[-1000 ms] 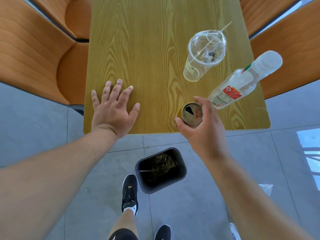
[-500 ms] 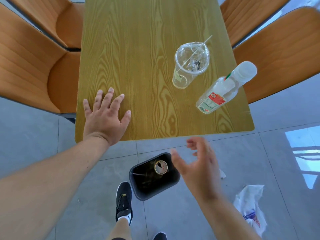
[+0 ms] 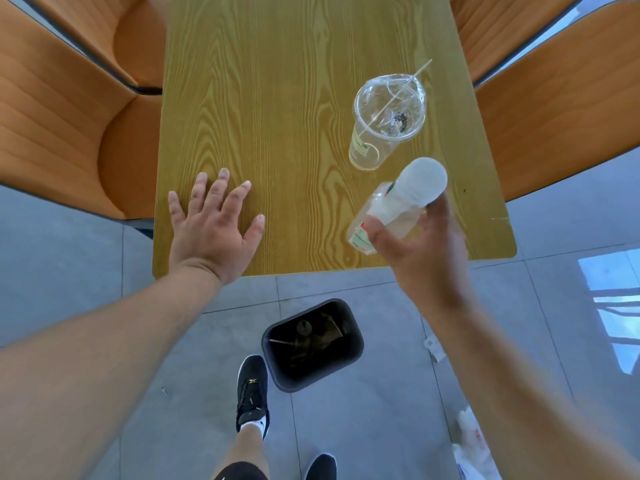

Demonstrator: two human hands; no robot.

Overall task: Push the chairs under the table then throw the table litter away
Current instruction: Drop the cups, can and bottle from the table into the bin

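A clear plastic bottle (image 3: 405,199) with a white cap and a red and green label stands near the table's front right corner, and my right hand (image 3: 426,251) is wrapped around its lower part. Just behind it a clear plastic cup (image 3: 384,123) with a lid and a thin straw stands on the wooden table (image 3: 277,98). My left hand (image 3: 214,230) lies flat on the table near its front left edge, fingers spread. A dark bin (image 3: 311,344) sits on the floor below the table edge with a can and other litter inside.
Orange chairs flank the table: two on the left (image 3: 62,109) and two on the right (image 3: 568,98), tucked against its sides. My feet in black shoes (image 3: 252,393) stand beside the bin. A white plastic bag (image 3: 474,441) and a paper scrap (image 3: 434,348) lie on the grey floor.
My right hand dropped the can into the bin, then rose back to the table and closed around the plastic bottle. My left hand stayed flat on the table.
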